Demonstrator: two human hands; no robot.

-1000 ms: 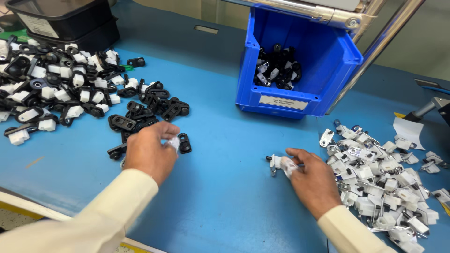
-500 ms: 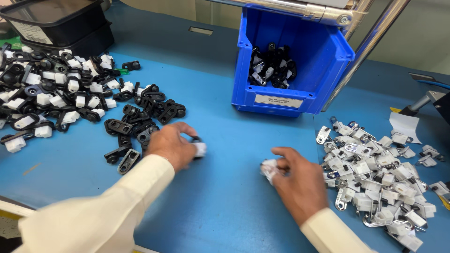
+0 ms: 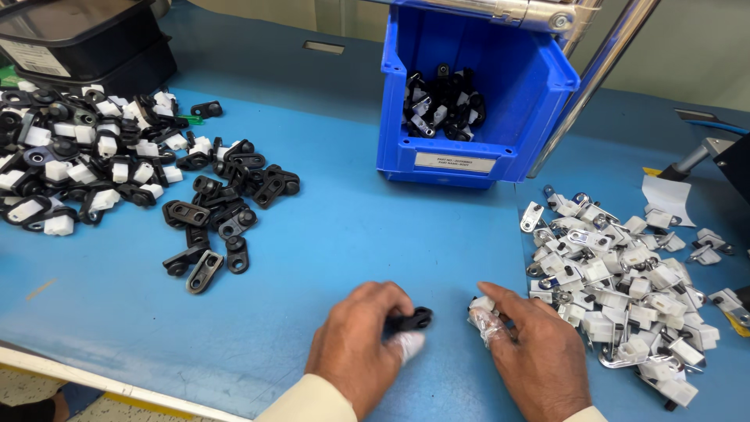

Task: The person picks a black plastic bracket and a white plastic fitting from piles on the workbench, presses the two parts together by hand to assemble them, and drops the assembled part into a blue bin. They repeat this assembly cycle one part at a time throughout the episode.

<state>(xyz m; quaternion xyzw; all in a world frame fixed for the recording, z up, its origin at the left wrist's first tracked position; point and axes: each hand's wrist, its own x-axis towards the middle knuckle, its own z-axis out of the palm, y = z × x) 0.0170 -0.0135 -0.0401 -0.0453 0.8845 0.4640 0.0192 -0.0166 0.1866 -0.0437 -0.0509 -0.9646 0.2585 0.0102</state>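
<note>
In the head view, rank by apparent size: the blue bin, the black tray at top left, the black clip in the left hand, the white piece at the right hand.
1. blue bin
2. black tray, cropped by the frame, so unsure
3. black clip in the left hand and white piece at the right hand: look alike
</note>
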